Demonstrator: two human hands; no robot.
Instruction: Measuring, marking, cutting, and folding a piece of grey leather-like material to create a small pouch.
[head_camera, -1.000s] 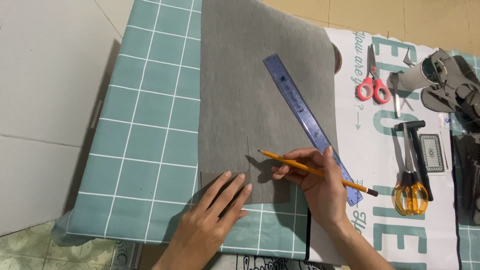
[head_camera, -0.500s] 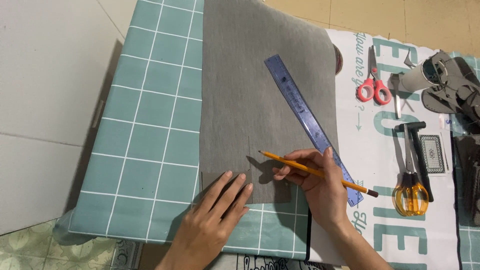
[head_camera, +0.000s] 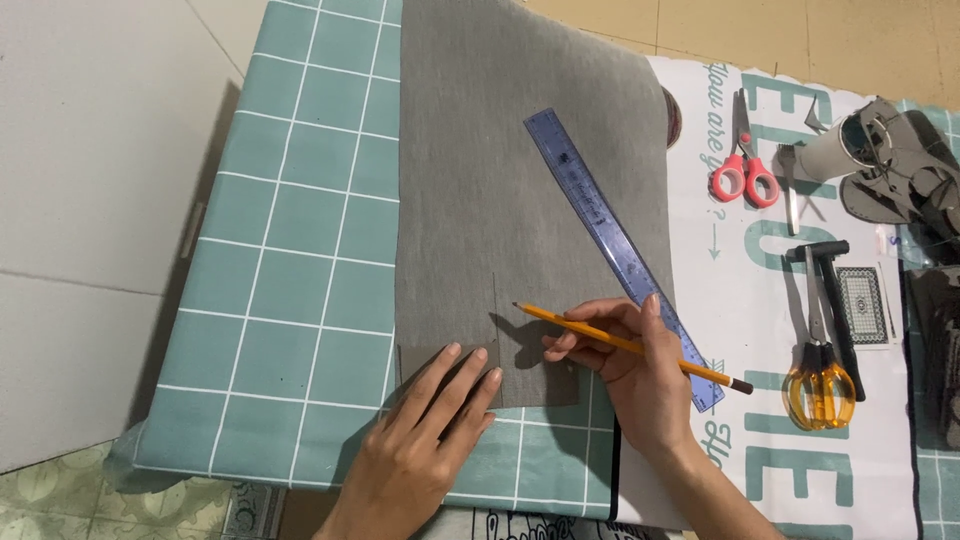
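Note:
A large grey sheet (head_camera: 520, 160) lies on the teal checked table cover (head_camera: 290, 250). My left hand (head_camera: 425, 440) presses flat on a small darker grey piece (head_camera: 540, 385) at the sheet's near edge. My right hand (head_camera: 630, 375) holds a yellow pencil (head_camera: 620, 345), its tip just above the sheet beside a thin drawn line. A translucent blue ruler (head_camera: 615, 245) lies diagonally on the sheet, touching my right fingers.
To the right, on a white printed cloth (head_camera: 740, 300), lie red-handled scissors (head_camera: 742, 165), yellow-handled scissors (head_camera: 818, 365), a black hammer (head_camera: 835, 290), a small patterned card (head_camera: 862, 305) and grey cut pieces (head_camera: 895, 165). Tiled floor (head_camera: 90, 200) is at left.
Nothing has moved apart from a slight shift of the camera; both hands and the pencil keep their places.

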